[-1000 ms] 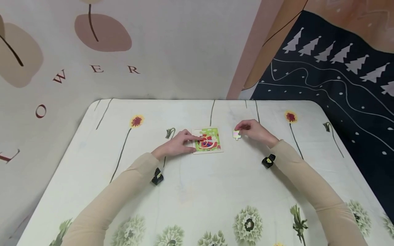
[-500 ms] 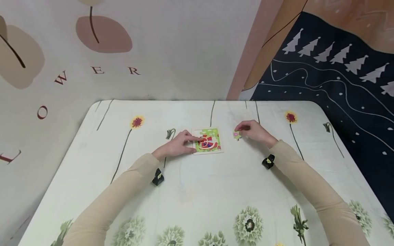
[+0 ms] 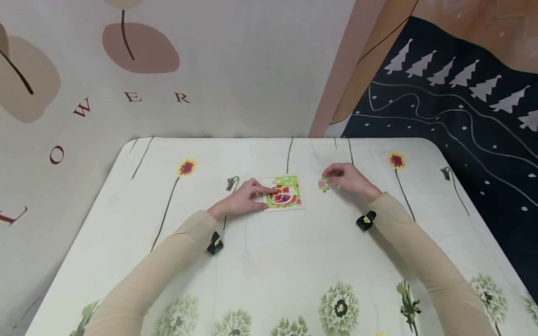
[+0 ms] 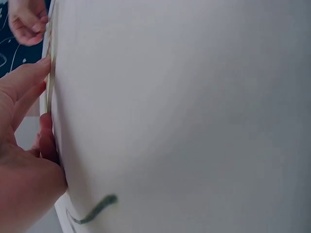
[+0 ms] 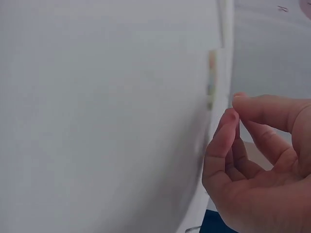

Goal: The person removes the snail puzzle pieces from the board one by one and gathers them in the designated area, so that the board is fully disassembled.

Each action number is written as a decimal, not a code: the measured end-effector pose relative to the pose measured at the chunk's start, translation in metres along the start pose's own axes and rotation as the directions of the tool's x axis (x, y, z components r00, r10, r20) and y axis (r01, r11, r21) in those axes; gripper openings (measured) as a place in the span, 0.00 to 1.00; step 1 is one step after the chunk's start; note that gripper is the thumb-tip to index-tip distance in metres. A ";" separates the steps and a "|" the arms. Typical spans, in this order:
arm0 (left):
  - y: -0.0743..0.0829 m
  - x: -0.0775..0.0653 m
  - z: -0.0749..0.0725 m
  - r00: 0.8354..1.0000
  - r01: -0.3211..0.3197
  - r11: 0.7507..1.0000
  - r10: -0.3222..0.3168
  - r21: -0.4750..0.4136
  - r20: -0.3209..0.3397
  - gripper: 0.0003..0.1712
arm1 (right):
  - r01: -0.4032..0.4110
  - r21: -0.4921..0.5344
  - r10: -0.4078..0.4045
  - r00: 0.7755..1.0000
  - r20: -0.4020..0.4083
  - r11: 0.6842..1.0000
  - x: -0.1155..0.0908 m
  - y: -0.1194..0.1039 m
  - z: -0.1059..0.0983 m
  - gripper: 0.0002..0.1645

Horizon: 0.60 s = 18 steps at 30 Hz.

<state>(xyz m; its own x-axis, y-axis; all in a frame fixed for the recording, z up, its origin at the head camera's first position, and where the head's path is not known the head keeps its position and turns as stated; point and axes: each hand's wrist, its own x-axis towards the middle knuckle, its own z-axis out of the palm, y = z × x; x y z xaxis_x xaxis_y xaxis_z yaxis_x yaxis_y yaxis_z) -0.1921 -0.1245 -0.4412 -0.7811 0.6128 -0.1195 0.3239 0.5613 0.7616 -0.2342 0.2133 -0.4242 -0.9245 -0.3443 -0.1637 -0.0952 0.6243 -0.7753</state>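
A square jigsaw puzzle (image 3: 292, 182) with a red, white and blue snail picture on green lies on the table. From its left side my left hand (image 3: 243, 198) reaches over it, the index finger stretched onto the picture and the thumb at the lower left edge. In the left wrist view the left hand (image 4: 24, 111) touches the puzzle's thin edge. Right of the puzzle, my right hand (image 3: 348, 179) pinches a green puzzle piece (image 3: 323, 185) with a pink flower. The right wrist view shows the right hand (image 5: 257, 160) with thumb and finger together; the piece cannot be made out there.
A white flower-print cloth (image 3: 269, 261) covers the table. Behind its far edge rises a printed wall (image 3: 252, 70), with a dark tree-patterned panel (image 3: 441, 102) at right. Black wrist cameras (image 3: 215, 243) sit below both wrists.
The puzzle piece in my right hand has tilted: its face shone with glare earlier and now shows green with a pink flower. My left hand stays in place on the puzzle.
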 end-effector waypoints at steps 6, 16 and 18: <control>0.003 -0.001 0.001 1.000 0.009 1.000 -0.009 0.025 -0.020 0.28 | 0.003 0.060 -0.002 1.000 -0.019 0.998 -0.002 -0.011 -0.001 0.13; 0.008 0.002 0.003 0.996 0.058 0.998 -0.058 -0.007 -0.069 0.24 | 0.035 0.204 -0.036 0.999 -0.001 0.978 0.005 -0.025 0.013 0.14; 0.009 0.003 0.003 0.994 0.073 0.997 -0.074 -0.020 -0.081 0.23 | 0.039 0.205 -0.041 0.999 0.006 0.978 0.008 -0.028 0.018 0.14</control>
<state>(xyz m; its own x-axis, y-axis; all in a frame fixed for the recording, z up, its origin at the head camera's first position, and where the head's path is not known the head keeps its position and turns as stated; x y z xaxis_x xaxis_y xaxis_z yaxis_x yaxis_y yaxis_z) -0.1894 -0.1156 -0.4365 -0.8436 0.5226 -0.1236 0.2554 0.5929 0.7637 -0.2325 0.1804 -0.4150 -0.9178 -0.3732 -0.1355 -0.0530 0.4532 -0.8898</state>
